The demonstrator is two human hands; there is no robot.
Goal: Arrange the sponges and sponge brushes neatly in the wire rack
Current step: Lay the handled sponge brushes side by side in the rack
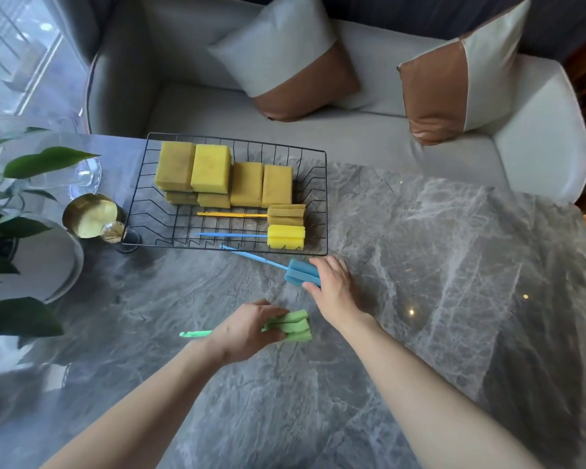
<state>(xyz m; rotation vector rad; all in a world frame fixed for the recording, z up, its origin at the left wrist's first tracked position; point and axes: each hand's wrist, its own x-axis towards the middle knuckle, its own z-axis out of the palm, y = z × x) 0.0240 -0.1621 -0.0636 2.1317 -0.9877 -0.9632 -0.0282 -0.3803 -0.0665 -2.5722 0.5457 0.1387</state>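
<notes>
A black wire rack (318,157) lies on the marble table. Several yellow sponges (210,169) stand in its back row. Two sponge brushes lie in its front part: one with an olive head (286,214) and a yellow handle, one with a bright yellow head (286,236) and a blue handle. My right hand (334,284) grips the head of a blue sponge brush (300,270) just in front of the rack, its handle tip at the rack's front edge. My left hand (247,328) holds a green sponge brush (293,328) by its head, nearer to me.
A brass bowl (90,214), a small glass (112,231) and a white plate (53,262) sit left of the rack. Plant leaves (21,228) overhang the table's left side. A grey sofa (369,130) with two cushions stands behind the table.
</notes>
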